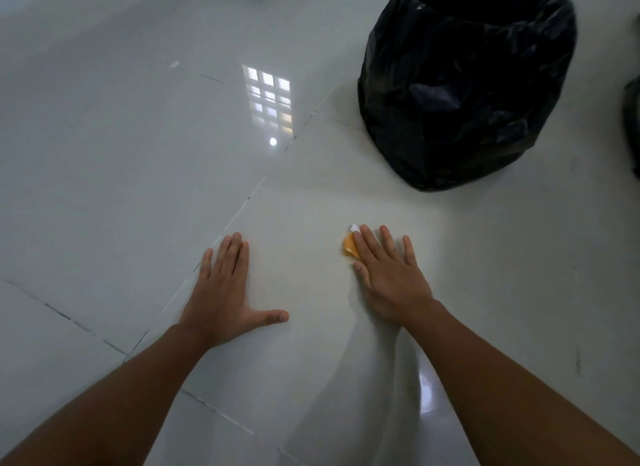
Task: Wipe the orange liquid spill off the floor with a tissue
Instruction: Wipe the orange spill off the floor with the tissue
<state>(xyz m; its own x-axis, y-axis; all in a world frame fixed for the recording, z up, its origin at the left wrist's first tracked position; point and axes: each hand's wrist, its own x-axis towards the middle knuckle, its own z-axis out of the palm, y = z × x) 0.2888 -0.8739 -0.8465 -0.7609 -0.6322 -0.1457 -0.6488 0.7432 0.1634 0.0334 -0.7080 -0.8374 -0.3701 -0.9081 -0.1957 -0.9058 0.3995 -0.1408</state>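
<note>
Both hands flat on glossy white tile floor: left hand braces empty, right hand should keep even pressure on orange-soaked white tissue.

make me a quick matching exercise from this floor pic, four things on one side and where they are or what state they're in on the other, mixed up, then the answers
Things:
1. left hand
2. right hand
3. tissue
4. black bin bag

States or places:
A. stained orange, peeking out from under the fingers
B. standing at the upper right, beyond the hands
C. flat on the bare tile, palm down, nothing under it
D. pressed flat over the tissue

Pairs: 1-C, 2-D, 3-A, 4-B
</note>
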